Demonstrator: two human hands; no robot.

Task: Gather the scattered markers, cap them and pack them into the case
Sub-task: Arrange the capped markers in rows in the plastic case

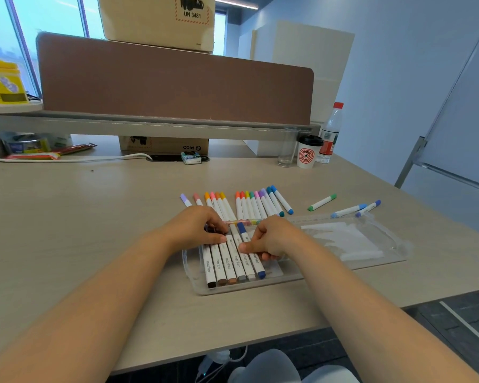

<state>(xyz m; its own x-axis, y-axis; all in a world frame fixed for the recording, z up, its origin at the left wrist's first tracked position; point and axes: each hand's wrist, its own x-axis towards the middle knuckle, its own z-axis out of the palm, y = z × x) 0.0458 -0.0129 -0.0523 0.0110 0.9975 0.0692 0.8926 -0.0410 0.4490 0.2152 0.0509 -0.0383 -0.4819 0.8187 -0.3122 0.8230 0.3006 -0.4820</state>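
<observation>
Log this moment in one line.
phase: packing | left hand: grips packed markers | right hand: grips packed markers | case: open | loose markers: on table

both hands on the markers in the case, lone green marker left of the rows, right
No: the head view shows the green marker right of the rows, not left. The left hand and right hand do hold the markers in the case.

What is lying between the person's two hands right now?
A row of markers lying side by side in the clear case, as the head view shows. The left hand and right hand both curl their fingers onto that row.
</observation>
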